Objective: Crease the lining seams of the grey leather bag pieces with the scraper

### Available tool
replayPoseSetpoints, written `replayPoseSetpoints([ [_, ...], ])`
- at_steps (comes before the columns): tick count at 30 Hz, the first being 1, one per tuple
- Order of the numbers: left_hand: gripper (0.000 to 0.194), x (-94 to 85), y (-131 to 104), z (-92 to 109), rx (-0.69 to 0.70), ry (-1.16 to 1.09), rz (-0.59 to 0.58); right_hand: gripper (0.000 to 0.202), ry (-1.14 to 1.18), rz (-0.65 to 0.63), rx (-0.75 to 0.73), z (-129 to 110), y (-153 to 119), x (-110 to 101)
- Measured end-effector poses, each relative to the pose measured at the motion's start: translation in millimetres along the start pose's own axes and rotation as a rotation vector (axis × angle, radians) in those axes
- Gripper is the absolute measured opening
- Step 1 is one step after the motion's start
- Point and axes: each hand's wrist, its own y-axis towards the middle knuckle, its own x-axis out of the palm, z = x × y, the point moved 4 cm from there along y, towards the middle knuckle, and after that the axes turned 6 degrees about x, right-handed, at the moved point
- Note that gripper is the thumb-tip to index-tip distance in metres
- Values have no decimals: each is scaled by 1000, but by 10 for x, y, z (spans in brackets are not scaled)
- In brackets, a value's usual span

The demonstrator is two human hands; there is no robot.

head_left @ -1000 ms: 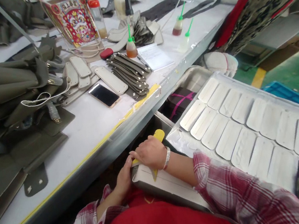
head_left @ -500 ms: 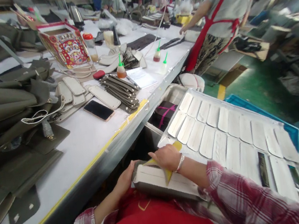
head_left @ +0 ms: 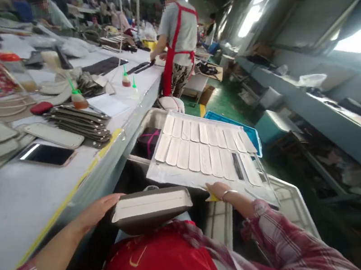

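A dark grey leather bag piece (head_left: pixel 136 224) rests against my lap, its long pale strip (head_left: pixel 153 203) facing up with a line along its middle. My left hand (head_left: pixel 101 207) holds its left corner, the fingers partly hidden behind the edge. To the right of the piece, my right hand (head_left: pixel 219 190) is closed on a flat yellow scraper (head_left: pixel 212 197), most of it covered by the hand. Just beyond that hand lies a board (head_left: pixel 159 171) bearing several pale rounded strips (head_left: pixel 193 155) in two rows.
On the white worktable (head_left: pixel 17 211) at left lie a phone (head_left: pixel 48 155), a stack of dark straps (head_left: pixel 78 126) and a small green-tipped bottle (head_left: pixel 78 98). A blue crate (head_left: pixel 253 135) and a white crate (head_left: pixel 293 195) stand right. A person in a red apron (head_left: pixel 182 39) stands farther off.
My right hand has moved off the pale strip to the right, still with the yellow scraper. The bag piece now lies more level across my lap. My view has turned right.
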Motion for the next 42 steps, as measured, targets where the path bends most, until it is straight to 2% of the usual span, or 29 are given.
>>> replayPoseSetpoints([
  [3,61,44,84,191,54,373,-83,42,212,-95,107,347,-105,425],
  [5,65,273,134,397,139,673,-100,48,378,-172,129,465,-187,688],
  [8,77,937,246,676,326,976,-149,51,629,-291,92,469,-325,1022],
  [10,94,1431,359,760,431,1074,-206,47,768,-354,42,387,-426,1203],
  [11,100,1638,424,758,439,1111,-235,45,844,-383,13,333,-478,1282],
  [12,105,1803,488,738,427,1151,-249,42,948,-423,-33,269,-531,1351],
  [14,111,2007,591,670,390,1232,-247,38,1184,-531,-154,142,-638,1447],
  [16,108,2076,635,609,391,1298,-206,41,1377,-630,-258,59,-724,1484],
  [18,99,2081,617,584,449,1332,-150,46,1445,-660,-281,44,-760,1481],
  [22,85,2086,509,600,584,1362,-65,43,1433,-573,-323,92,-701,1349],
  [26,81,2138,458,618,624,1407,-52,34,1333,-517,-385,101,-585,1077],
  [29,82,2161,453,623,633,1425,-59,29,1097,-495,-396,45,-492,810],
  [32,82,2160,453,619,635,1415,-69,27,673,-353,-490,-67,-386,539],
  [35,83,2147,457,612,624,1405,-77,27,431,-227,-563,-178,-291,357],
  [42,80,2131,486,622,625,1392,-108,26,398,-388,-527,-257,-207,309],
])
